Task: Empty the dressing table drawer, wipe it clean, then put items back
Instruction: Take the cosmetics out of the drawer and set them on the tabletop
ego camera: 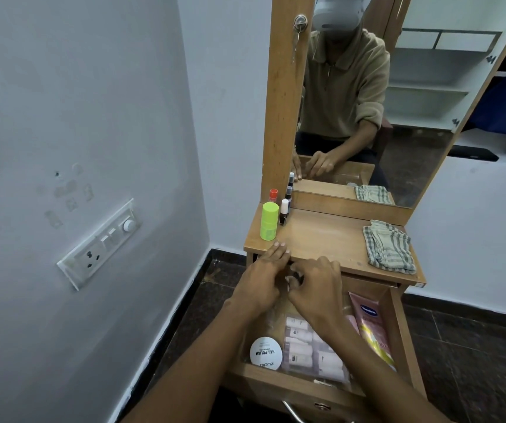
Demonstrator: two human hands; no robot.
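Note:
The wooden drawer of the dressing table stands pulled out below the tabletop. Inside lie a round white nail polish tub, a clear pouch of small tubes and a pink Vaseline tube. My left hand reaches over the drawer's back, its straight fingers resting on the tabletop edge. My right hand sits beside it with fingers curled inward at the drawer's back; what they hold is hidden.
On the tabletop's left stand a lime-green bottle, a white-capped nail polish bottle, a red-capped item and darker bottles behind. A checked cloth lies at the right. A mirror rises behind; a wall switchboard is left.

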